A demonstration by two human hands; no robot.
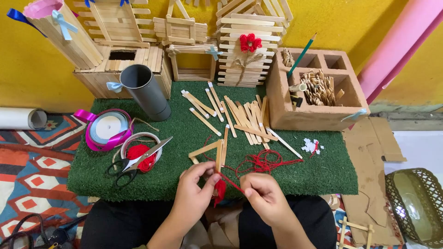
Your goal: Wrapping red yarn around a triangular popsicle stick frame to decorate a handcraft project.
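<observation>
Stick frame | long axis upright, above left hand, pinched | right hand pinching red yarn, seemingly taut, alongside.

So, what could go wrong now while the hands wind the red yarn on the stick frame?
1. The left hand grips the stick frame only at its bottom corner; a strong pull by the right hand may twist the joints apart.
2. The loose red yarn lies in a tangle on the green mat and may knot.
3. It may also drag the loose sticks nearby.
</observation>
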